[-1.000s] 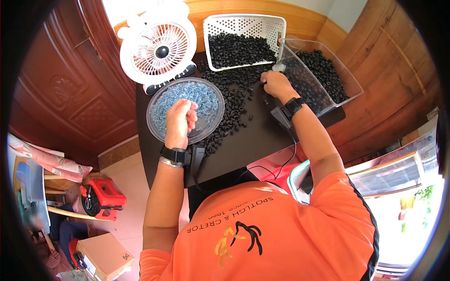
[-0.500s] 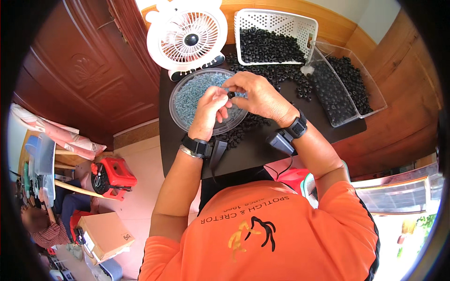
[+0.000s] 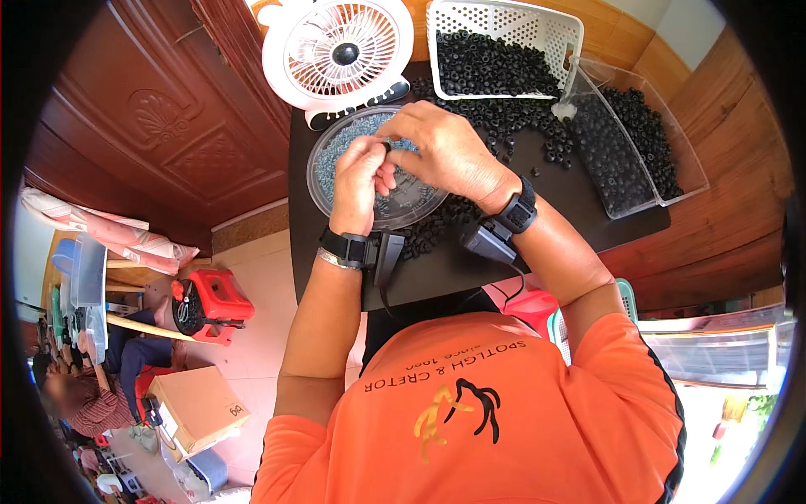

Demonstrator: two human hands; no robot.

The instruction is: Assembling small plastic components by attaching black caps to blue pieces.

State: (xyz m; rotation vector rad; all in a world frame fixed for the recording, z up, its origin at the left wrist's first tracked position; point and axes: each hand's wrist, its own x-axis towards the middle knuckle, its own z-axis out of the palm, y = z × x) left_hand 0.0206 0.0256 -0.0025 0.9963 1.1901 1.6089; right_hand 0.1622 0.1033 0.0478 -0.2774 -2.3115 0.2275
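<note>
Over a round clear tub (image 3: 320,191) of small pale-blue, see-through pieces (image 3: 342,144), both my hands meet at the fingertips. My left hand (image 3: 358,178) is closed, its thumb and fingers pinching a small black ring-like part (image 3: 387,147). From the right, my right hand (image 3: 449,151) curls in with thumb and forefinger closed around the same part; its fingertips are partly hidden. Loose black parts (image 3: 432,231) lie on the dark table (image 3: 579,244) beside the tub, and more (image 3: 512,122) are spread behind my right hand.
A white fan (image 3: 344,54) stands behind the tub. At the back, a white perforated basket (image 3: 504,91) holds black parts, with a clear plastic bin (image 3: 682,181) of them to its right. Left on the floor are a red case (image 3: 220,301), a cardboard box (image 3: 197,407) and a seated person (image 3: 96,407).
The view has shifted slightly. Both hands have moved a little left and away from me, still together on the small black part; the right hand has turned slightly.
</note>
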